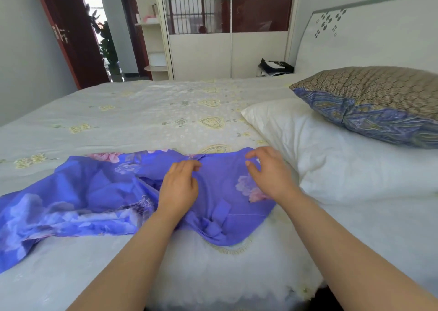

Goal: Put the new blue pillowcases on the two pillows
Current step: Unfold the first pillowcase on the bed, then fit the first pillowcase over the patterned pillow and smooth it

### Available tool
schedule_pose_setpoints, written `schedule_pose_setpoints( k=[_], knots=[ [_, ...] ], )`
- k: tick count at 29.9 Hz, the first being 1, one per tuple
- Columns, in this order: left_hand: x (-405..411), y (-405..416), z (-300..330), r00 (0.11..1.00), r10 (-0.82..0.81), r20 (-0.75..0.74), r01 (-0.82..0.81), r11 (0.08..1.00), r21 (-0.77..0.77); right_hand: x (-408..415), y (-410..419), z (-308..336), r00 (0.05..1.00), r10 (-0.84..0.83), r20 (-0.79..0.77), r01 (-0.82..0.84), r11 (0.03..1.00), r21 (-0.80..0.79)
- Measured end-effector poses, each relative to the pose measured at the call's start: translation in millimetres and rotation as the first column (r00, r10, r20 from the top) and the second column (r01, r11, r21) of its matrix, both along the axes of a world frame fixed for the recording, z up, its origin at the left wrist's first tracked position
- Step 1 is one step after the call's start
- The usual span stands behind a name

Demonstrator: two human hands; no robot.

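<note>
Right now, from the head camera, we look down at a crumpled blue pillowcase of thin floral-printed cloth (99, 199) spread across the pale embroidered bed cover (151, 111), with its right-hand part lying just beside a bare white pillow (331, 159). Our left hand (179, 187) rests on the cloth near its upper edge; its fingers are curled down into the fabric, and we judge that the tips pinch a small fold there, though the contact itself is hard to see. Our right hand (267, 171) sits over the right end of the same pillowcase, fingers bent and spread, thumb apart from them, holding nothing that we can make out; that grip looks loose and fairly wide. We take this as a search for the open mouth of the case: both hands work the edge nearest the bare pillow, which would let us slide it in with little carrying. A short blue tie or flap (220, 210) shows lower on the cloth, so the opening may lie at that end instead; we cannot tell.

A second pillow with a brown honeycomb-patterned top and blue paisley underside (379, 102) leans on the white one, toward the white headboard (369, 43). It wears a cover that looks unlike the floral cloth, so we judge neither pillow done yet.
</note>
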State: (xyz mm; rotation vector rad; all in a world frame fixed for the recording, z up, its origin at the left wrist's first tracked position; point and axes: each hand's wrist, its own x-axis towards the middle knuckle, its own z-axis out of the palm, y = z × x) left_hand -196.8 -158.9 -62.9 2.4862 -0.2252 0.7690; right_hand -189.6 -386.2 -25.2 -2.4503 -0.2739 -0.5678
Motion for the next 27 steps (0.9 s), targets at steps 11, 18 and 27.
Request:
schedule_pose_setpoints(
  k=[11, 18, 27],
  knots=[
    [17, -65, 29, 0.944, -0.266, -0.193, 0.207, 0.937, -0.280, 55, -162, 113, 0.585, -0.809, -0.052, 0.624, 0.490, -0.609],
    [14, -54, 18, 0.926, -0.292, -0.240, 0.194, 0.913, -0.360, 59, -167, 103, 0.755, -0.655, 0.008, 0.555, 0.634, -0.538],
    [39, -122, 80, 0.892, -0.429, -0.142, 0.433, 0.901, -0.001, 43, -130, 44, 0.928, -0.366, 0.073, 0.334, 0.726, -0.602]
  ],
)
